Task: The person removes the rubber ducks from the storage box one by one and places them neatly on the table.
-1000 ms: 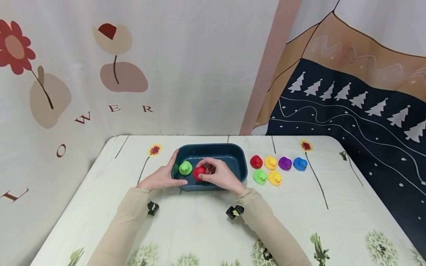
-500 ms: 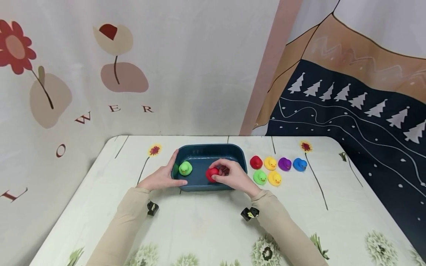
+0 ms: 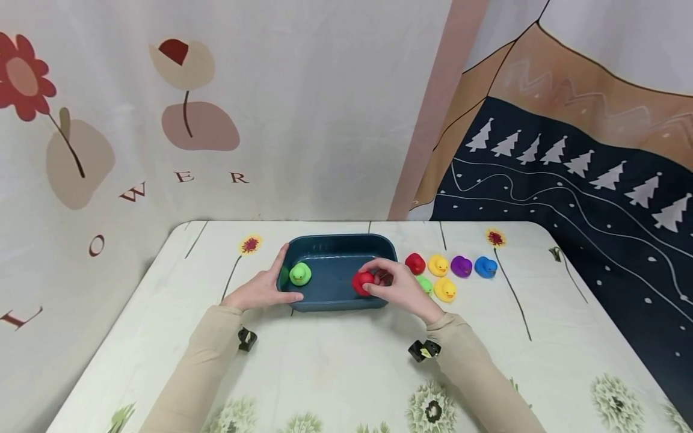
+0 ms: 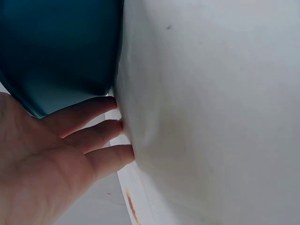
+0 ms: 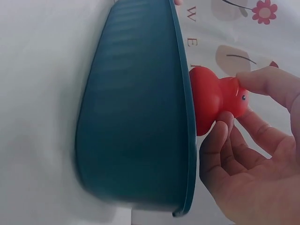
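A dark blue plastic bin [image 3: 340, 305] stands on the table, with a green rubber duck [image 3: 300, 274] inside at its left end. My left hand [image 3: 263, 290] lies against the bin's left end, thumb along the front rim. In the left wrist view its other fingers [image 4: 101, 129] reach down straight beside the bin wall to the tablecloth. My right hand [image 3: 402, 288] pinches a red rubber duck [image 5: 206, 101] by the head between thumb and fingers. In the head view that duck is over the bin's right part; the right wrist view shows it at rim height.
Right of the bin sit more rubber ducks in two rows: a red duck [image 3: 415, 264], yellow duck [image 3: 438, 265], purple duck [image 3: 461, 266] and blue duck [image 3: 485, 267] behind, another yellow duck [image 3: 445, 290] and a partly hidden green duck [image 3: 425, 284] in front. A printed curtain [image 3: 303, 120] hangs behind.
My right hand has moved to the right over the bin, carrying the red duck from near the green one toward the right end. The left hand has stayed in place.
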{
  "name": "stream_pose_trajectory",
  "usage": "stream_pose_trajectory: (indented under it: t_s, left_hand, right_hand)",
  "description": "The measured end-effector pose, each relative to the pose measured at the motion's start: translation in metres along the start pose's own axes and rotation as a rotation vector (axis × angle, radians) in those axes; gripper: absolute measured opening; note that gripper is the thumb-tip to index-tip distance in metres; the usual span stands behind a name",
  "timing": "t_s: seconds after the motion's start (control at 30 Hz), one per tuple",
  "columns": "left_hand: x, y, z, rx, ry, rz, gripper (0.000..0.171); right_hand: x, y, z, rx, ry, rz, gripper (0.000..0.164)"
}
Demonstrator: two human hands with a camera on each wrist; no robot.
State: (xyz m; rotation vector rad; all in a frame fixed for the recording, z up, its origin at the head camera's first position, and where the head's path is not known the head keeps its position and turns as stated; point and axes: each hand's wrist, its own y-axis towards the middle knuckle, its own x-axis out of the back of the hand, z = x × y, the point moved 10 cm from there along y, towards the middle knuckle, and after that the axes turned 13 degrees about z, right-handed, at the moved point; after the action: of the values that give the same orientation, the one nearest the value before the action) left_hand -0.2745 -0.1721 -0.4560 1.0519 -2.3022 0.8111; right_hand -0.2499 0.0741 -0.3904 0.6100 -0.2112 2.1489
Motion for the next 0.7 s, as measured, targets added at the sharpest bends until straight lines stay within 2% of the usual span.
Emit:
stream_pose_trajectory:
  t_s: [0.7]
  left_hand:
    - [0.000, 0.001, 0.002, 0.007, -0.004, 0.001, 0.119]
  right_hand:
    - [0.032, -0.028, -0.016, -0.040, -0.003, -0.073, 0.024]
